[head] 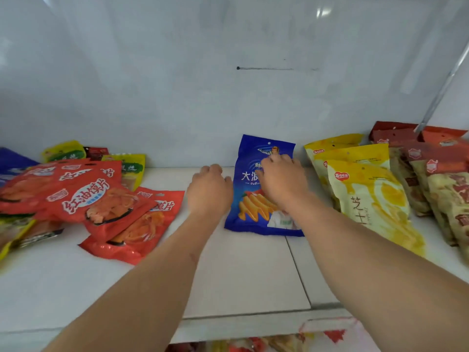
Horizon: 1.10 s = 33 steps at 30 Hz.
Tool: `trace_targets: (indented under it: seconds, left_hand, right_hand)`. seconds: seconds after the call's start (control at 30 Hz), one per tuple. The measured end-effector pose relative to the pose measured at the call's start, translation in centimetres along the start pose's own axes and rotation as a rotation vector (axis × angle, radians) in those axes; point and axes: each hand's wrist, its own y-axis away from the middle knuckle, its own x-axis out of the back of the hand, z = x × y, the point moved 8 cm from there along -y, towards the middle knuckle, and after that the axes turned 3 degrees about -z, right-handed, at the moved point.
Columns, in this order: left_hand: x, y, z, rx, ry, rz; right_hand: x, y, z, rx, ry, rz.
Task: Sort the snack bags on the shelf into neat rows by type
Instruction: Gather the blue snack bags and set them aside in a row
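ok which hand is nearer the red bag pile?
Left. The left hand hovers over bare shelf just right of the red bag pile; the right hand rests farther right on the blue bag.

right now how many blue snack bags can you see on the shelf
2. One blue bag leans against the back wall mid-shelf, with the right hand on it. The corner of another blue bag shows at the far left, behind the red bags. More may be hidden.

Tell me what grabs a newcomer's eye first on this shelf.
The blue snack bag lies flat mid-shelf, with the right hand resting on its upper part and the left hand curled at its left edge. A loose heap of red bags sprawls at left, while yellow bags overlap in a row at right.
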Motion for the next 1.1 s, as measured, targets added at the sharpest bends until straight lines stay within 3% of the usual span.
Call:
trace_targets:
  seconds: [0.13, 0.33, 0.57, 0.8, 1.1]
  left_hand:
    - [3.5, 2.7, 0.4, -0.29, -0.454, 0.138]
    - [7.4, 5.5, -4.7, -0.326, -0.656, 0.161]
    - [12.6, 6.9, -11.3, -0.275, -0.662, 0.234]
    - [18.0, 5.2, -20.6, -0.194, -0.637, 0.208]
    - [25.6, 2.1, -33.9, 0.012, -0.357, 0.283]
  right_hand:
    - [1.3, 3.1, -4.8, 0.222, 0.077, 0.025]
    - [3.5, 5.8, -12.7, 0.411, 0.006, 0.076]
    - [5.8, 6.8, -21.2, 0.488, -0.031, 0.097]
    - [7.6, 4.4, -31.3, 0.488, -0.088, 0.078]
    - [8.9, 0.4, -44.3, 0.412, -0.315, 0.071]
